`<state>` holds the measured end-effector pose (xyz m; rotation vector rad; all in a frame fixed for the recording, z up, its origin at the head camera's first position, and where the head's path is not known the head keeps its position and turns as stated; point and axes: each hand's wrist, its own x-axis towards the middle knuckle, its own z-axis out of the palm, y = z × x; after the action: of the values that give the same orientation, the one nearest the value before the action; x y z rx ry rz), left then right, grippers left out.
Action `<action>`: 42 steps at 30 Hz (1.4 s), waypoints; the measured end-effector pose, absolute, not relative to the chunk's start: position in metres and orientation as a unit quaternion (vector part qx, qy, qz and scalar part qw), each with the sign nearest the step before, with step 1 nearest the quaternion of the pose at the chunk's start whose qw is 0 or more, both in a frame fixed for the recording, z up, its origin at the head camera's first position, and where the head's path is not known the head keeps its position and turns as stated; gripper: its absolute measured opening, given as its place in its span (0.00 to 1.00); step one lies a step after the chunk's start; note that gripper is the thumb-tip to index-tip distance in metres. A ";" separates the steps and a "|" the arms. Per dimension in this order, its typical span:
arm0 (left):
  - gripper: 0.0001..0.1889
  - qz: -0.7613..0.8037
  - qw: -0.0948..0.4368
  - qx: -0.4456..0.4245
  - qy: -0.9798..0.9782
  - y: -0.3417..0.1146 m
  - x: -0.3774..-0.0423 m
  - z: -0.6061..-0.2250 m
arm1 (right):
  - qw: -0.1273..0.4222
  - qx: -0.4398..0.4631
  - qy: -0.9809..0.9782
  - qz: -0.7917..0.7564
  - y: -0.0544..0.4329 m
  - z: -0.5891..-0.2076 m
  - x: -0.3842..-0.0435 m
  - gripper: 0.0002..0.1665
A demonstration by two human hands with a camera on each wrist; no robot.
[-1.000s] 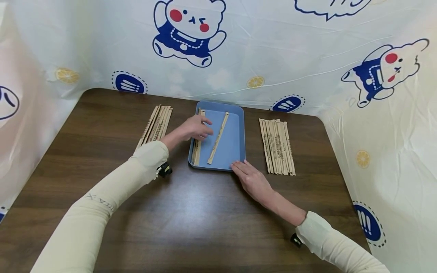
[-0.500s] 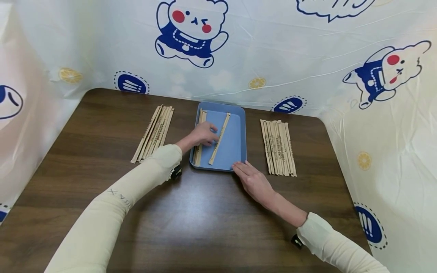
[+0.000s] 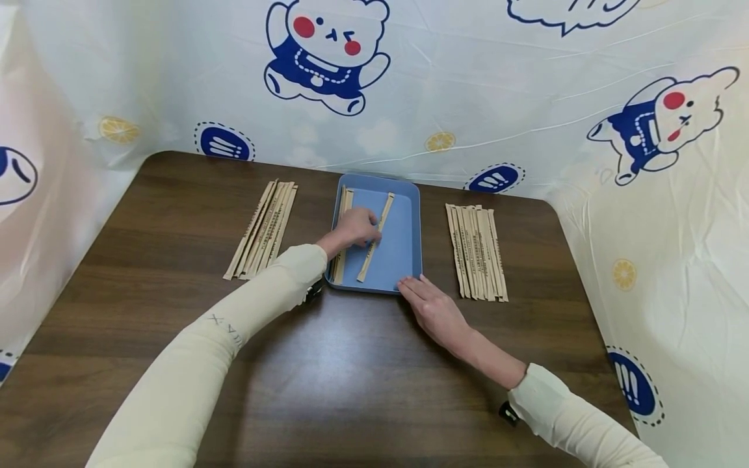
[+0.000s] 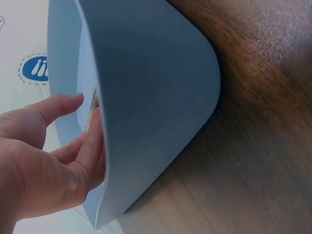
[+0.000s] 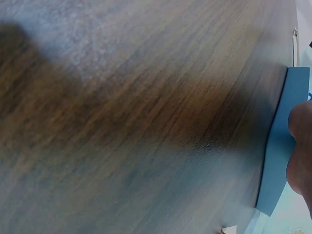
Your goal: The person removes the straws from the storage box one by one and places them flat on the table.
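Observation:
My left hand reaches into a shallow blue tray, over a single slim paper-wrapped straw lying slanted there. In the left wrist view the thumb and the fingers stand apart, with part of the straw showing between them at the fingertips. More wrapped straws lie along the tray's left wall, partly hidden by that hand. My right hand rests with its fingers on the tray's near right corner. The right wrist view shows it against the tray's outer wall.
A row of wrapped straws lies on the brown wooden table left of the tray. Another row lies to its right. A printed curtain hangs behind the table and at both sides.
My left hand has moved right, from the tray's left side to the slanted straw. The right hand stays at the corner, and the tray and straws lie as before.

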<state>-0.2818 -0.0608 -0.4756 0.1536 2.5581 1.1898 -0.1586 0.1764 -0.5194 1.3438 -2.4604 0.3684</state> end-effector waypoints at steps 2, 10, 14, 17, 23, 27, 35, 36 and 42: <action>0.27 0.404 0.147 0.062 0.901 -0.059 -0.283 -0.476 | 0.158 0.470 -0.859 0.126 0.176 -0.519 -0.159 0.24; 0.12 0.368 0.147 0.053 0.917 -0.055 -0.283 -0.475 | 0.163 0.472 -0.857 0.126 0.177 -0.519 -0.160 0.26; 0.18 0.371 0.160 0.044 0.914 -0.055 -0.280 -0.474 | 0.170 0.476 -0.853 0.130 0.177 -0.521 -0.159 0.26; 0.27 0.380 0.165 0.044 0.909 -0.057 -0.278 -0.473 | 0.174 0.476 -0.852 0.132 0.177 -0.522 -0.159 0.26; 0.26 0.391 0.171 0.052 0.903 -0.062 -0.276 -0.473 | 0.177 0.475 -0.851 0.136 0.176 -0.523 -0.158 0.25; 0.25 0.390 0.176 0.052 0.902 -0.068 -0.276 -0.470 | 0.182 0.474 -0.851 0.135 0.176 -0.523 -0.157 0.25; 0.25 0.414 0.185 0.021 0.891 -0.081 -0.279 -0.452 | 0.187 0.477 -0.849 0.132 0.176 -0.521 -0.157 0.24; 0.25 0.418 0.186 0.020 0.889 -0.083 -0.279 -0.450 | 0.190 0.477 -0.848 0.133 0.176 -0.521 -0.157 0.25; 0.25 0.455 0.184 0.014 0.871 -0.098 -0.279 -0.433 | 0.195 0.480 -0.845 0.137 0.176 -0.521 -0.158 0.25</action>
<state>-0.2788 -0.0978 -0.4333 0.0394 2.4556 1.2824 -0.1584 0.1764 -0.5212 1.3444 -2.3681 0.3830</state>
